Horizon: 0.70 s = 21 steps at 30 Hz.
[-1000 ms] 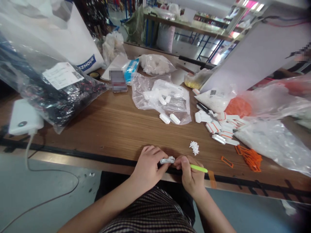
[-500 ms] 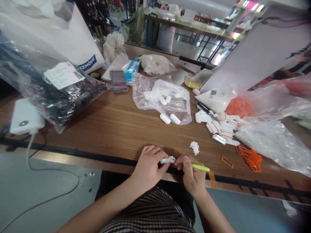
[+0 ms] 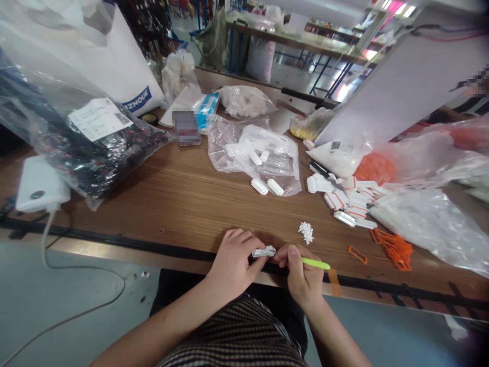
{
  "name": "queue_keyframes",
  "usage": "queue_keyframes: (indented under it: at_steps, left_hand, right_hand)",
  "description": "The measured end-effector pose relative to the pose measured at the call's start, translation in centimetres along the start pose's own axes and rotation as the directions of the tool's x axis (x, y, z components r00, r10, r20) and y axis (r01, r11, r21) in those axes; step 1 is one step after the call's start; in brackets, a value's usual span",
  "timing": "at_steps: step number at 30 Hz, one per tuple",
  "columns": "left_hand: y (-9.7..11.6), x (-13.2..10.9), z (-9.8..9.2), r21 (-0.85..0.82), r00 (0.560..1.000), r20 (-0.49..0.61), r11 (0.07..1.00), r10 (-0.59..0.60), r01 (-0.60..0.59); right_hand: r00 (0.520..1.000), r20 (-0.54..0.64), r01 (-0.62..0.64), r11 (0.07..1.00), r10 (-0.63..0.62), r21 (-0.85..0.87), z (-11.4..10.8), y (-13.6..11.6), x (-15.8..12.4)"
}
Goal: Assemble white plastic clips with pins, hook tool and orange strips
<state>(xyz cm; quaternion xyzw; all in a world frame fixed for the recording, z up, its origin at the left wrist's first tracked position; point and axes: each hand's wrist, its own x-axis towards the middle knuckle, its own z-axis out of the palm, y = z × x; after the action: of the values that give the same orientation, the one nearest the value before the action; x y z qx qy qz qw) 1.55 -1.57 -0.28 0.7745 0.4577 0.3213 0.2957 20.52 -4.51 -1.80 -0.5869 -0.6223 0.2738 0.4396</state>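
Note:
My left hand [image 3: 234, 261] is closed on a small white plastic connector [image 3: 263, 252] at the near edge of the wooden table [image 3: 183, 204]. My right hand [image 3: 301, 275] is closed around a thin lime-green tool [image 3: 315, 264], its hidden tip end next to the connector's right end. Both hands meet at the table edge. A small heap of tiny white bits [image 3: 306, 232] lies just beyond my right hand.
A clear bag with white cylinder parts [image 3: 260, 153] lies mid-table. White and orange connectors [image 3: 349, 199] and loose orange rings [image 3: 395, 250] sit to the right, among plastic bags. A big bag of dark parts [image 3: 76, 137] and a white device [image 3: 38, 186] occupy the left.

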Motion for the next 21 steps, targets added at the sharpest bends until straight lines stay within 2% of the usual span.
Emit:
queue_keyframes:
  at_steps: [5, 10, 16, 21]
  left_hand:
    - [-0.1, 0.0, 0.04, 0.002, 1.0, 0.005, 1.0, -0.004, 0.003]
    - [-0.17, 0.07, -0.02, 0.009, 1.0, 0.027, 1.0, -0.003, 0.003]
    - [-0.06, 0.09, -0.02, 0.005, 1.0, 0.005, 1.0, 0.002, -0.002]
    - [0.02, 0.13, -0.03, 0.0, 1.0, 0.005, 1.0, 0.0, 0.0]
  right_hand:
    - [0.999, 0.033, 0.022, 1.0, -0.021, -0.016, 0.0, -0.14, 0.22]
    - [0.998, -0.056, -0.035, 0.997, 0.038, 0.067, 0.13, 0.3, -0.13]
    - [1.0, 0.02, 0.0, 1.0, 0.0, -0.012, 0.14, 0.15, 0.08]
    - [0.999, -0.026, -0.02, 0.999, 0.021, 0.039, 0.18, -0.07, 0.05]
